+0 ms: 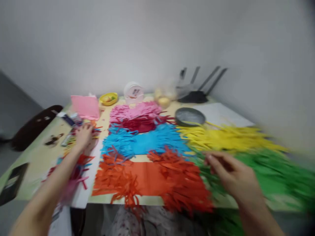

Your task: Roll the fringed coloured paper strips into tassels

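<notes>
On the left, my left hand (85, 136) lies over the top end of a fringed strip in several colours (76, 173), on a white sheet (94, 167). Its fingers look slightly apart; what lies under them is hidden. My right hand (233, 175) hovers over the fringe of green paper (265, 173), thumb and forefinger pinched; blur hides what is between them. Between my hands lie fringed sheets of orange (147, 178), blue (145, 144), dark red (139, 124) and pink paper (137, 111). Fringed yellow paper (228, 139) is behind the green.
At the back are a pink sheet standing up (85, 106), a yellow dish (108, 99), a white round spool (133, 92) and a black dark-handled object (194, 96). A grey round dish (189, 116) stands right of centre. A dark phone-like slab (14, 182) lies at the left edge.
</notes>
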`<move>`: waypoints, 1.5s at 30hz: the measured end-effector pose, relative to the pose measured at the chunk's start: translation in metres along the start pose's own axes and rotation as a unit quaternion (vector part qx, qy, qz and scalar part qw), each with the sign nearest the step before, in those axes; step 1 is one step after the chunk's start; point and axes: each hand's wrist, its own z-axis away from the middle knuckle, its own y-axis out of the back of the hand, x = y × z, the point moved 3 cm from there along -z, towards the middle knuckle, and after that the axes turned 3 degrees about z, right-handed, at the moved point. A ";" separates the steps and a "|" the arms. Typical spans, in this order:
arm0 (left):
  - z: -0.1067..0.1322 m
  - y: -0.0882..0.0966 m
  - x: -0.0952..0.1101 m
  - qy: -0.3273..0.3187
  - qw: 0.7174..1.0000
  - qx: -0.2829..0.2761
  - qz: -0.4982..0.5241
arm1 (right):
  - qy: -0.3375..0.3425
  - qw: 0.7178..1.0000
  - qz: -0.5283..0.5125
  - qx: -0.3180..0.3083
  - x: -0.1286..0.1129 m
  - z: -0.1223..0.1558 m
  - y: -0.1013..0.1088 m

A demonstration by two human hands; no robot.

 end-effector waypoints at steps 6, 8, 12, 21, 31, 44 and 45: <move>-0.024 0.047 0.171 -0.311 0.945 0.094 0.045 | -0.018 0.962 0.258 0.087 0.104 -0.077 0.112; -0.010 0.055 0.259 -0.435 0.891 0.034 0.123 | -0.006 0.958 0.286 0.019 0.127 -0.093 0.114; 0.028 0.051 0.420 -0.506 0.845 -0.078 0.156 | 0.035 0.948 0.304 -0.087 0.149 -0.110 0.080; 0.032 -0.030 0.563 -0.479 0.857 -0.145 0.121 | 0.053 0.894 0.407 -0.178 0.172 -0.132 0.073; 0.018 -0.053 0.591 -0.466 0.869 -0.140 0.093 | 0.063 0.867 0.463 -0.176 0.167 -0.140 0.077; -0.001 -0.052 0.599 -0.444 0.867 -0.203 0.102 | 0.125 0.850 0.462 -0.222 0.182 -0.152 0.084; -0.002 -0.051 0.599 -0.442 0.867 -0.205 0.107 | 0.128 0.850 0.459 -0.224 0.181 -0.154 0.084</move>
